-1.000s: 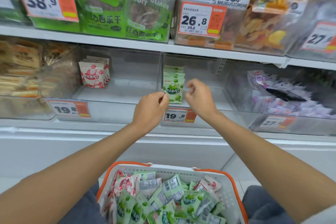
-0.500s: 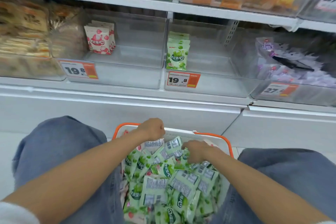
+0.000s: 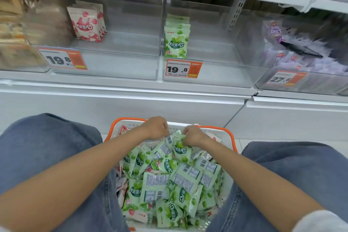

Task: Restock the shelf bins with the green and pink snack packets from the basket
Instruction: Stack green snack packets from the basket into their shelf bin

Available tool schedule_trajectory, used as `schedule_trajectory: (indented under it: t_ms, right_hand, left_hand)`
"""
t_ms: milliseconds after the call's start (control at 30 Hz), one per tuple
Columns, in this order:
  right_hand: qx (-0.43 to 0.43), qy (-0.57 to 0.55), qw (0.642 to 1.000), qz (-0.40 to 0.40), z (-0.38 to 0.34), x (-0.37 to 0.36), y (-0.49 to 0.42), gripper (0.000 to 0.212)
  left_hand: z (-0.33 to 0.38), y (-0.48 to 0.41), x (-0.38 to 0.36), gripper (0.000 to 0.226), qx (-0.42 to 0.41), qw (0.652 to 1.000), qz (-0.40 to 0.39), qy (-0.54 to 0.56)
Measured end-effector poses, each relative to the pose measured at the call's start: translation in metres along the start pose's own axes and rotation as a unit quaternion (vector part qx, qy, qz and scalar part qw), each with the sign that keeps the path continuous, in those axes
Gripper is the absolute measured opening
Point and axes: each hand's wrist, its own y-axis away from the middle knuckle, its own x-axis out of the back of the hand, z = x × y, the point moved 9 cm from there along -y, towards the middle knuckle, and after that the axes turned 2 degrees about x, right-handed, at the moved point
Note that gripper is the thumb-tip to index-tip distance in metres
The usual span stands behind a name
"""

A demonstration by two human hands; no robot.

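A white basket with an orange rim [image 3: 228,133] sits between my knees, heaped with green snack packets [image 3: 180,181] and a few pink ones [image 3: 123,130] at its edges. My right hand [image 3: 193,135] pinches the top of a green packet [image 3: 180,149] at the far end of the heap. My left hand [image 3: 156,127] hovers beside it with curled fingers at the packet's upper corner; whether it holds anything is hidden. On the shelf, a clear bin [image 3: 131,66] holds a short row of pink packets [image 3: 86,22], and the bin to its right [image 3: 226,75] holds upright green packets [image 3: 176,40].
Orange price tags [image 3: 183,68] mark the bin fronts. A bin of purple packets [image 3: 293,58] stands at the right and tan snack packs [image 3: 13,24] fill the left. My jeans-clad knees [image 3: 47,147] flank the basket. A white shelf base [image 3: 131,105] runs below the bins.
Both hands left the green bin on the shelf and came down into the basket. My right hand has since taken hold of a green packet, and the view tilted downward.
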Motion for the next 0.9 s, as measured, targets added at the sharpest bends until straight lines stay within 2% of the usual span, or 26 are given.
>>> schedule_trajectory:
  t_ms: [67, 100, 133, 233, 300, 433, 500, 600, 700, 800, 900]
  right_hand:
    - [0.029, -0.093, 0.995, 0.015, -0.018, 0.019, 0.003, 0.026]
    - [0.05, -0.141, 0.988, 0.025, -0.028, 0.03, 0.005, 0.024]
    - [0.063, -0.196, 0.978, 0.028, -0.036, 0.039, 0.008, 0.022]
    - [0.093, -0.361, 0.928, 0.006, -0.056, 0.062, 0.018, 0.015]
    - [0.114, -0.392, 0.913, 0.021, -0.062, 0.078, 0.021, 0.016]
    - [0.144, -0.368, 0.916, 0.073, -0.07, 0.106, 0.031, 0.014]
    - [0.166, -0.378, 0.907, 0.086, -0.082, 0.124, 0.038, 0.013]
    - [0.22, -0.393, 0.883, 0.132, -0.111, 0.173, 0.049, 0.008]
    - [0.261, -0.386, 0.854, 0.23, -0.138, 0.24, 0.06, 0.008]
    - [0.271, -0.373, 0.833, 0.305, -0.153, 0.292, 0.054, 0.009]
    - [0.248, -0.335, 0.844, 0.337, -0.161, 0.307, 0.025, 0.013]
  left_hand:
    - [-0.005, 0.005, 0.007, 0.064, 0.026, 0.999, 0.005, 0.037]
    - [-0.007, 0.006, 0.009, 0.079, 0.033, 0.996, 0.005, 0.079]
    - [-0.003, 0.009, 0.012, 0.083, 0.02, 0.991, 0.009, 0.13]
    - [0.009, 0.009, 0.018, 0.069, -0.04, 0.96, 0.017, 0.276]
    - [0.009, 0.007, 0.028, 0.071, -0.048, 0.945, 0.057, 0.318]
    - [0.02, 0.014, 0.05, 0.045, -0.073, 0.963, 0.115, 0.231]
    - [0.03, 0.019, 0.072, 0.039, -0.092, 0.959, 0.14, 0.229]
    - [0.054, 0.031, 0.128, 0.036, -0.14, 0.935, 0.228, 0.231]
    - [0.078, 0.053, 0.192, 0.031, -0.17, 0.9, 0.349, 0.198]
    - [0.074, 0.058, 0.232, 0.009, -0.144, 0.871, 0.431, 0.188]
    - [0.06, 0.041, 0.245, 0.016, -0.094, 0.874, 0.449, 0.163]
